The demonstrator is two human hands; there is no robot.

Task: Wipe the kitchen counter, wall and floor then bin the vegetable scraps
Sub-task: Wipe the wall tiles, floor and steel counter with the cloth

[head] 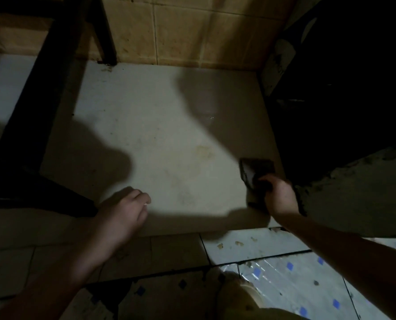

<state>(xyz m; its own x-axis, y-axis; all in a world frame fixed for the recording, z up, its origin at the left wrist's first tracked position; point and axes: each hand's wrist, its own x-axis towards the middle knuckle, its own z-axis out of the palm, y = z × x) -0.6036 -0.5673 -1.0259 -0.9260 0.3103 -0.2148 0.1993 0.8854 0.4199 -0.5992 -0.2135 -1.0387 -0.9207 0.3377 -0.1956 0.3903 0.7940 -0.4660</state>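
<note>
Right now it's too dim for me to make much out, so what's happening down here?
A person is wiping a pale surface at the foot of a tan tiled wall. Their right hand grips a dark cloth on the surface near its right edge. The left hand holds nothing, with its fingers loosely curled near the front edge. Faint yellowish stains show in the middle of the surface, away from the cloth.

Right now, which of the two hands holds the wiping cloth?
The right hand grips the dark cloth at the right edge of the pale floor tile; the left hand, near its front edge, holds nothing.
</note>
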